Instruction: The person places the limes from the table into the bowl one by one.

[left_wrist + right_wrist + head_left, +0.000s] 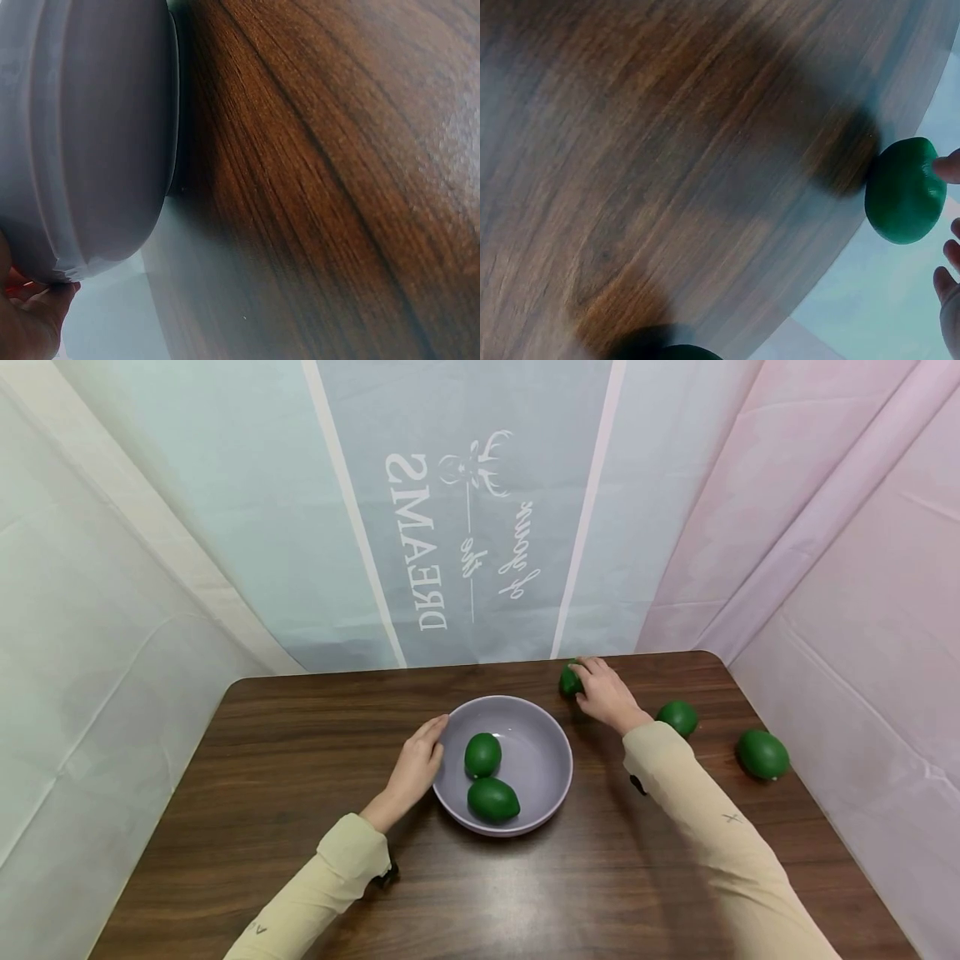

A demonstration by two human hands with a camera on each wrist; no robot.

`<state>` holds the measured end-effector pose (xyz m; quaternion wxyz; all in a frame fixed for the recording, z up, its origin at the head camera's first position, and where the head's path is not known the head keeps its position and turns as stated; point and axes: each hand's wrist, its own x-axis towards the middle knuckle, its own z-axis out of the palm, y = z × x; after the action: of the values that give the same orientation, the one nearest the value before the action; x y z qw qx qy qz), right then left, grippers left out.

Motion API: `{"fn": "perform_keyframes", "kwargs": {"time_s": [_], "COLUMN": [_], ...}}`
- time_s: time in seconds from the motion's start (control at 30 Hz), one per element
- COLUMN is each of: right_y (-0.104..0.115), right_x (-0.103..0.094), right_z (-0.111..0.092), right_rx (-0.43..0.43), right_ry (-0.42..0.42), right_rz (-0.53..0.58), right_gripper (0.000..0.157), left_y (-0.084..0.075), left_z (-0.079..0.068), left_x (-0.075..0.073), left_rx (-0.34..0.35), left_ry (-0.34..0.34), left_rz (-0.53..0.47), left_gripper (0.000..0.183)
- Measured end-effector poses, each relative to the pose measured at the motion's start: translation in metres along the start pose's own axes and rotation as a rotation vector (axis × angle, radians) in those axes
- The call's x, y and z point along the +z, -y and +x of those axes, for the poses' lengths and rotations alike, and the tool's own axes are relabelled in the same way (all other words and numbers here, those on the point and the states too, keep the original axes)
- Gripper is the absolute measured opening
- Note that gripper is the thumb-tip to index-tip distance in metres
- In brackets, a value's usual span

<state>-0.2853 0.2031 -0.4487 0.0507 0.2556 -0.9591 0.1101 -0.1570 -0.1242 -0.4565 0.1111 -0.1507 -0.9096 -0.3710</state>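
A shallow grey-purple bowl [538,768] holds two dark green limes, one lime [483,755] behind the other lime [493,799]. My left hand [408,768] rests against the bowl's left side, its fingertips near the rim; the left wrist view shows fingertips touching the bowl's outer wall [112,135]. At the table's back edge, my right hand [606,695] reaches over a third lime [569,680]. In the right wrist view, one digit touches that lime [905,191] while the other fingers stand apart from it.
Two more limes lie on the right of the brown wooden table [300,760]: one lime [677,718] by the right sleeve, another lime [763,754] near the right edge. A printed cloth [480,527] hangs behind the table, with pale cloth at both sides.
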Motion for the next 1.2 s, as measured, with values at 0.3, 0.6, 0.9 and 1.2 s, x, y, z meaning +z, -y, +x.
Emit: {"fn": "perform_keyframes", "kwargs": {"time_s": [0.3,0.6,0.9,1.2], "right_y": [-0.006,-0.006,-0.006,-0.006], "right_x": [0.004,0.01,0.013,0.014], "right_z": [0.005,0.01,0.013,0.013], "right_rx": [0.031,0.039,0.07,0.17], "right_ry": [0.034,0.043,0.085,0.116], "right_rz": [0.001,-0.007,-0.024,0.057], "right_gripper": [0.058,0.061,0.063,0.061], "left_y": [0.0,0.001,0.001,0.003], "left_z": [0.0,-0.001,-0.002,-0.003], "left_x": [0.0,0.0,0.001,0.003], "left_rx": [-0.009,-0.002,0.003,0.003], "left_ry": [0.01,0.006,0.008,0.006], "left_rz": [-0.005,0.001,-0.008,-0.005], "left_gripper": [0.041,0.041,0.042,0.042]}}
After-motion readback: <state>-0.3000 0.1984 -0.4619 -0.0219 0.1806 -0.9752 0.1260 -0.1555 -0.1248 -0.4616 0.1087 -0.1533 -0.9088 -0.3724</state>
